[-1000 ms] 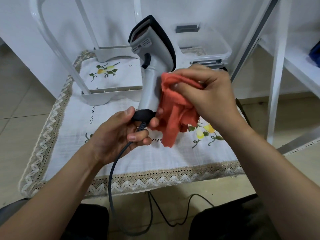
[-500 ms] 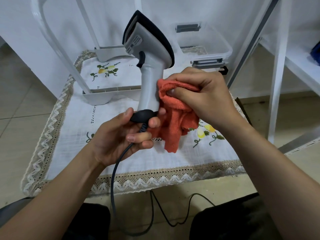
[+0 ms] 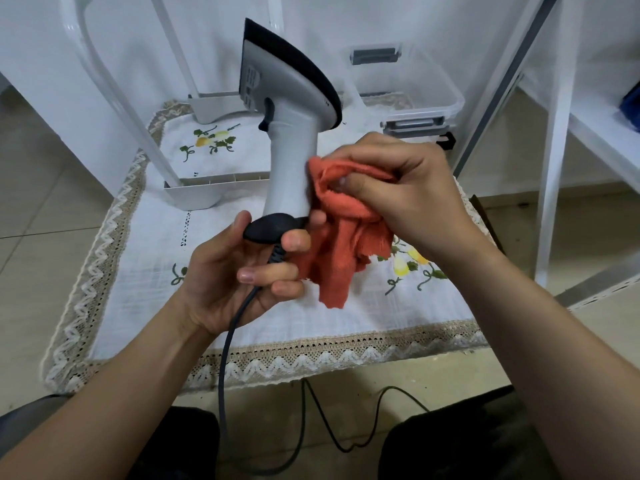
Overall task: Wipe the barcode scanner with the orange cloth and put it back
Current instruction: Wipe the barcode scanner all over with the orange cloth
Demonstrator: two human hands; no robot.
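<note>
1. Here, the left hand (image 3: 232,275) grips the black end cap (image 3: 272,227) at the bottom of the barcode scanner (image 3: 292,161). The thumb lies on one side, and the fingers curl round the other side and round the ribbed start of the cable (image 3: 223,368).
2. The right hand (image 3: 412,192) is closed round a bunched orange cloth (image 3: 346,237) and presses it against the right side of the scanner's grey handle, just above the cap. The cloth's loose end hangs down beside the left fingers.
3. The scanner is held upright above the tablecloth (image 3: 311,323), not resting on it. Its head is at the top, with a black upper face and a dark trigger (image 3: 268,114) on the left side.
4. A label (image 3: 251,85) on the side of the head carries rows of print too blurred to read.
5. The cable drops from the left palm, passes between the forearms and loops on the floor.
6. The tablecloth is white with a lace border and embroidered yellow flowers.
7. A white plastic base (image 3: 194,194) stands on the tablecloth left of the scanner.
8. A clear plastic box (image 3: 446,95) with grey latches sits behind the scanner.
9. A white shelf upright (image 3: 554,161) stands at the right.
</note>
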